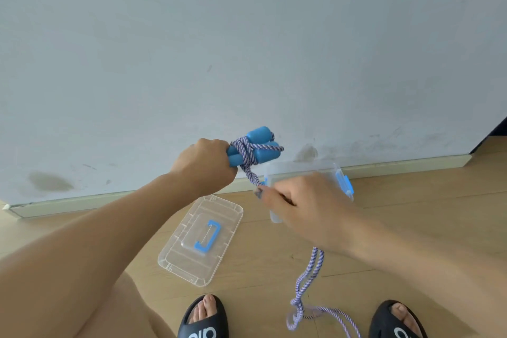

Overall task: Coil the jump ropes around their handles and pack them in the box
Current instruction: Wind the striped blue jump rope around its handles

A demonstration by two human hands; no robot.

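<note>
Coiling is under way: above the box (307,170), the left hand (205,167) grips the handles (255,151), the right hand (304,208) pinches the rope (248,164); next, probably another turn, kept taut.

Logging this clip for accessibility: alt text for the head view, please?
A person's left hand grips blue jump-rope handles while the right hand pinches the striped rope trailing to the floor; a clear box and its lid lie below.
</note>
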